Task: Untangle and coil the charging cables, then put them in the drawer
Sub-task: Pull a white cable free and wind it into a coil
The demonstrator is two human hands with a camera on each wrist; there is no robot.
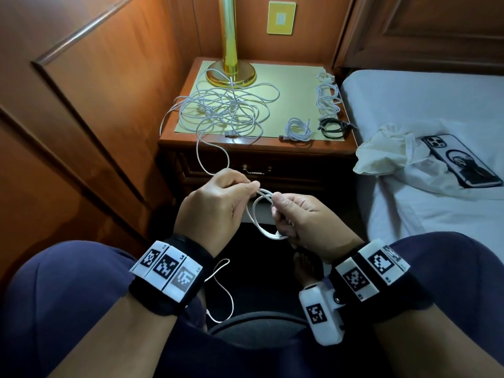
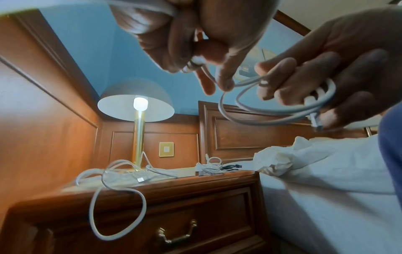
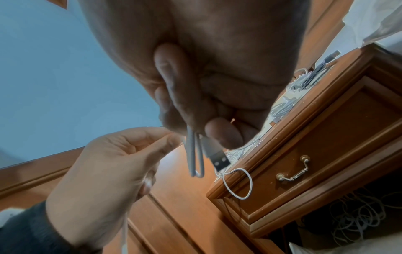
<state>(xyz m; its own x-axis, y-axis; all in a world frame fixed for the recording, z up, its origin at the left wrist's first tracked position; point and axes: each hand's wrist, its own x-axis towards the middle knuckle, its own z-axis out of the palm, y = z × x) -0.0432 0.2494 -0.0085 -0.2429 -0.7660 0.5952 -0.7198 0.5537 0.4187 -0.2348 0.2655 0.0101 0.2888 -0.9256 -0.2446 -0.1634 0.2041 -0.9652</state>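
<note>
Both hands work one white cable (image 1: 261,211) in front of the closed drawer (image 1: 256,170). The left hand (image 1: 215,205) pinches the strand between thumb and forefinger; the right hand (image 1: 305,219) curls its fingers (image 2: 304,82) round small loops, the USB plug (image 3: 217,157) poking out. The cable runs up to a tangled white pile (image 1: 226,107) on the counter (image 1: 294,85). Three coiled bundles (image 1: 313,124) lie at its right.

Room dim, warm-toned. Lit lamp (image 2: 137,103) glows in left wrist view; its brass base (image 1: 231,73) glints on the nightstand's (image 1: 259,147) back edge. Floor below the drawer front in deep shadow. Wrist views: palms dark, near fingers soft; wall panels bow at frame edges.
</note>
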